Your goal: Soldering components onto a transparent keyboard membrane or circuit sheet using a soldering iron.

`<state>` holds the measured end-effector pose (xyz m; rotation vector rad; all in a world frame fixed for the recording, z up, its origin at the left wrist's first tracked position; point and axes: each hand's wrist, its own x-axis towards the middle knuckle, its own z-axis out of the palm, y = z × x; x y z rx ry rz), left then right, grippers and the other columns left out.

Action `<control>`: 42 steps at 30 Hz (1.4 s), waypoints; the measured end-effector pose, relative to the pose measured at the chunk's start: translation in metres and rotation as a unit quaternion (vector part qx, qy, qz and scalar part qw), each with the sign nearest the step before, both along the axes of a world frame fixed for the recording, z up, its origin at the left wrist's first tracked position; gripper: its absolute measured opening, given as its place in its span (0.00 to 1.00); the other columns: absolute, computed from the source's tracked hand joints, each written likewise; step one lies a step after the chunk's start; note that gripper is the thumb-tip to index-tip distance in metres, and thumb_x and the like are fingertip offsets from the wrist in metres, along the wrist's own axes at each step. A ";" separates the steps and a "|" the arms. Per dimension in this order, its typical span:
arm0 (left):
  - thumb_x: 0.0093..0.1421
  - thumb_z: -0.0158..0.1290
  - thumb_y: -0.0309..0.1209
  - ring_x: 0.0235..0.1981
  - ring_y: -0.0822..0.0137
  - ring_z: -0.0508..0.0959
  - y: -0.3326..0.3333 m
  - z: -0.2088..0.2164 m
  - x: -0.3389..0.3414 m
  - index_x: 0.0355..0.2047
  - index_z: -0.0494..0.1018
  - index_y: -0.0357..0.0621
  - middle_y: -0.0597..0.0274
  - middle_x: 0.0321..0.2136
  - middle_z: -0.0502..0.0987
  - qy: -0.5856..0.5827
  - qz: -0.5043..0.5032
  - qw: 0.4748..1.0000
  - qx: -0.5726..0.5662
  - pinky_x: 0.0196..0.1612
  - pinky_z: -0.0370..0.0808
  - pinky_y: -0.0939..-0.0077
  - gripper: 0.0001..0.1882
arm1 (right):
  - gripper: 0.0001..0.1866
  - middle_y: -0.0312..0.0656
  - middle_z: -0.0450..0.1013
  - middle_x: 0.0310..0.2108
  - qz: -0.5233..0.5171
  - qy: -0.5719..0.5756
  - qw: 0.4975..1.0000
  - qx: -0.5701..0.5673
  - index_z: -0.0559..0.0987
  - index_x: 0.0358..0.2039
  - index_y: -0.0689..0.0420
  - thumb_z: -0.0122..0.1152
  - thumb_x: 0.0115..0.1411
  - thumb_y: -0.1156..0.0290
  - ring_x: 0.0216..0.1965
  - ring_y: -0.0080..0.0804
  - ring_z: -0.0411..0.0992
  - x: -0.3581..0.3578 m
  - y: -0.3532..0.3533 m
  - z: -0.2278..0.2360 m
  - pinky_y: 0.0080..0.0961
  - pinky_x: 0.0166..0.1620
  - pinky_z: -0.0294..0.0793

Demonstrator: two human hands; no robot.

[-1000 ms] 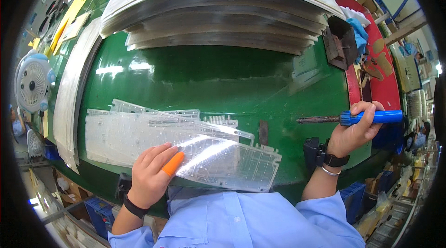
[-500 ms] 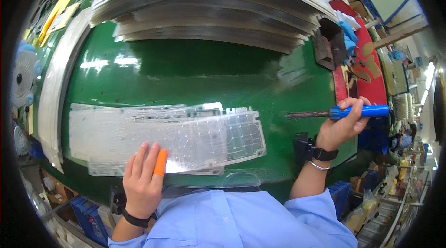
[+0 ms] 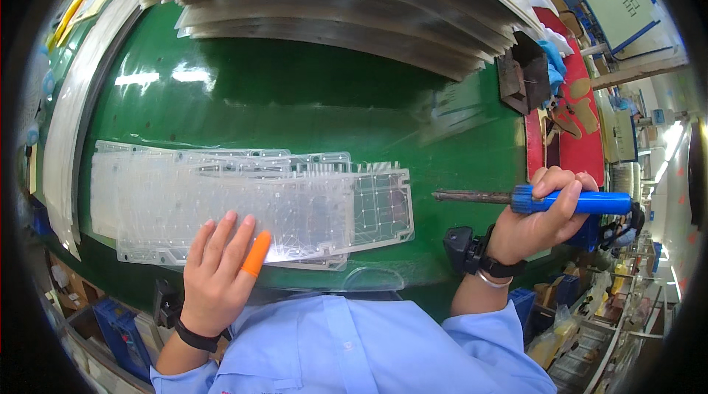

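Several clear plastic membrane sheets (image 3: 310, 206) printed with circuit traces lie overlapping in a loose stack at the near side of the table. My left hand (image 3: 221, 265) rests on their near edge with fingers stretched out, and an orange finger cot (image 3: 257, 254) covers one finger. To the right, my right hand (image 3: 542, 220) is closed round the blue handle of what looks like a soldering iron (image 3: 590, 204). Its dark, worn metal shaft points left over the table, apart from the sheets.
Large grey sheets (image 3: 332, 7) are piled along the back of the green table (image 3: 295, 113). A long pale strip (image 3: 74, 121) borders the left side. At right stand a dark metal box (image 3: 525, 73) and a red board (image 3: 579, 128) with brown pieces.
The view has shifted slightly. My right hand with the soldering iron is a little lower, and its tip is nearer the sheets. My left hand stays flat on the sheets.
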<state>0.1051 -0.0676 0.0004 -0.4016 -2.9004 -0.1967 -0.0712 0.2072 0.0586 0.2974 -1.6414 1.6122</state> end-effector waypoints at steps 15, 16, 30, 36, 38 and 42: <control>0.58 0.42 0.51 0.52 0.50 0.67 -0.007 0.001 -0.001 0.41 0.73 0.39 0.52 0.48 0.70 -0.024 0.002 0.999 0.035 0.54 0.62 0.54 0.27 | 0.09 0.38 0.66 0.12 0.104 -0.018 0.986 0.127 0.61 0.37 0.58 0.48 0.58 0.70 0.14 0.21 0.60 0.007 -0.044 -0.009 0.19 0.26 0.61; 0.57 0.45 0.49 0.52 0.51 0.68 -0.006 0.003 -0.003 0.41 0.73 0.39 0.52 0.48 0.70 -0.027 0.002 0.998 0.060 0.54 0.62 0.54 0.25 | 0.09 0.38 0.66 0.12 0.104 -0.018 0.986 0.127 0.61 0.37 0.58 0.48 0.58 0.70 0.14 0.21 0.60 0.007 -0.044 -0.010 0.19 0.26 0.61; 0.47 0.54 0.50 0.60 0.45 0.53 0.075 0.013 -0.081 0.50 0.68 0.48 0.54 0.59 0.57 -0.123 -0.083 0.979 0.138 0.59 0.47 0.43 0.32 | 0.11 0.34 0.61 0.15 -0.012 -0.002 0.998 0.061 0.64 0.37 0.61 0.46 0.61 0.66 0.19 0.18 0.57 -0.004 -0.012 -0.004 0.17 0.25 0.56; 0.46 0.53 0.52 0.62 0.44 0.50 0.084 0.004 -0.095 0.36 0.76 0.49 0.55 0.58 0.58 -0.109 -0.114 0.979 0.131 0.58 0.45 0.39 0.24 | 0.11 0.34 0.60 0.15 -0.040 -0.011 0.999 0.034 0.65 0.35 0.60 0.46 0.60 0.65 0.19 0.19 0.56 -0.009 0.012 -0.015 0.18 0.25 0.56; 0.46 0.53 0.52 0.62 0.45 0.51 0.085 0.003 -0.095 0.32 0.77 0.47 0.56 0.58 0.59 -0.125 -0.112 0.979 0.118 0.58 0.46 0.39 0.22 | 0.11 0.34 0.60 0.15 -0.036 -0.016 0.999 0.028 0.65 0.35 0.60 0.47 0.60 0.65 0.18 0.19 0.56 -0.009 0.013 -0.017 0.18 0.25 0.56; 0.47 0.53 0.50 0.61 0.45 0.52 0.090 0.000 -0.096 0.29 0.76 0.48 0.57 0.57 0.61 -0.058 -0.126 0.984 0.111 0.58 0.47 0.38 0.20 | 0.11 0.34 0.60 0.15 -0.024 -0.040 0.999 -0.003 0.65 0.35 0.60 0.47 0.60 0.65 0.18 0.20 0.56 -0.010 0.018 -0.017 0.18 0.25 0.57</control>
